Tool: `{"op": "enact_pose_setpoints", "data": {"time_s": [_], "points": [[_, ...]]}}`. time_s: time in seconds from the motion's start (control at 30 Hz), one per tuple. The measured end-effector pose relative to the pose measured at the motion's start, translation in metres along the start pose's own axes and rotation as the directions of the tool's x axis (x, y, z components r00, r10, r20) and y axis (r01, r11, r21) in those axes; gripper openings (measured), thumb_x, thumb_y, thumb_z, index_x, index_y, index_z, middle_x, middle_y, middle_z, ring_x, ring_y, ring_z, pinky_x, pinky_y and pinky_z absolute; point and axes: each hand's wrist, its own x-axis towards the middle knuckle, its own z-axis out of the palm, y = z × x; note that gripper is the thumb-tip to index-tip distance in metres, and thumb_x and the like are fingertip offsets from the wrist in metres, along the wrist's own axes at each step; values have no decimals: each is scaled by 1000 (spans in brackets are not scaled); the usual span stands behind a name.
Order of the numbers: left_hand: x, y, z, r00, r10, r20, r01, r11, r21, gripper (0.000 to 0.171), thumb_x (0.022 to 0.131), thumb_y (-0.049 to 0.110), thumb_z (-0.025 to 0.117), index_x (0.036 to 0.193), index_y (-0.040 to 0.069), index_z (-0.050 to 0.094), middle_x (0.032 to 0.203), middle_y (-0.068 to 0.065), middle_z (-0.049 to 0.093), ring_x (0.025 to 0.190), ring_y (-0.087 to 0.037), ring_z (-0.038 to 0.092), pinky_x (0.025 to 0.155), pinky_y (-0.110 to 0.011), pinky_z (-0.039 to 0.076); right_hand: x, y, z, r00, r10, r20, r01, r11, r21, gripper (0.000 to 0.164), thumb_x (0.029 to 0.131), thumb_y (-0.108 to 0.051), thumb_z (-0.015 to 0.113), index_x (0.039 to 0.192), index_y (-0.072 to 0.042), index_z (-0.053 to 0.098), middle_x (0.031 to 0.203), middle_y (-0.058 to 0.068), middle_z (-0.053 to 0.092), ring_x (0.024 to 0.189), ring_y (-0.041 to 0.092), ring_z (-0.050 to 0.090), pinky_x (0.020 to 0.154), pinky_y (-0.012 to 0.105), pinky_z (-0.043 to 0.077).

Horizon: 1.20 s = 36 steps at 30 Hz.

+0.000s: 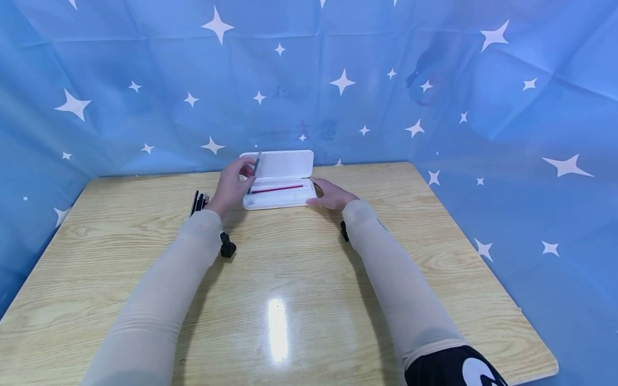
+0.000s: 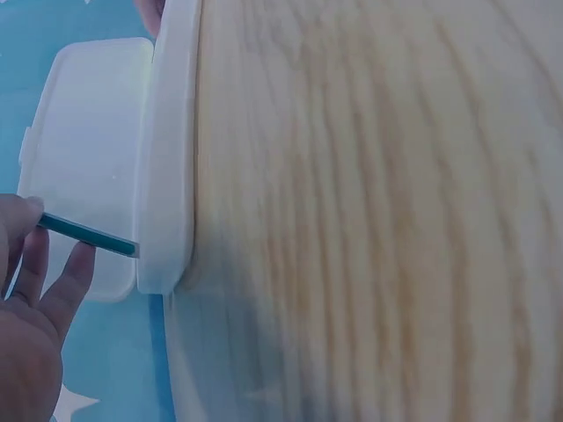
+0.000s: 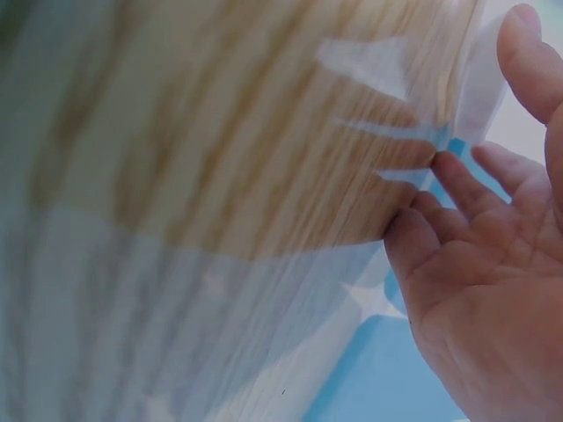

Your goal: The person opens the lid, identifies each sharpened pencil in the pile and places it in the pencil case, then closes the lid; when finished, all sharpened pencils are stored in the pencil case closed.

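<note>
A white pencil case lies with its lid raised at the back of the table, a red pencil inside it. At its left end, my left hand pinches a dark green pencil between thumb and fingers. That pencil slants over the case's left side, its lower end close to the rim in the left wrist view. My right hand holds the right end of the case, thumb at the front corner and fingers behind. In the right wrist view its fingertips are down by the tabletop.
Several dark pens stand out just left of my left forearm, partly hidden by it. The wooden table ends right behind the case, against a blue star-printed cloth. Black wrist cameras sit under both sleeves.
</note>
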Motion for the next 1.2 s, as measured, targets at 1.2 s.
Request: {"op": "enact_pose_setpoints", "data": {"time_s": [1.2], "points": [[12,18,24,918,23,396,-206,881,425,23,94,5,72,116,11,74,108,-5,69,102,-23,62,96,-41,51,-2,-2,3,1000,-4,-17,4,1000,0,72,101,-24,65,161,-17,27,164,6,29,153,25,19,124,49,15]]}}
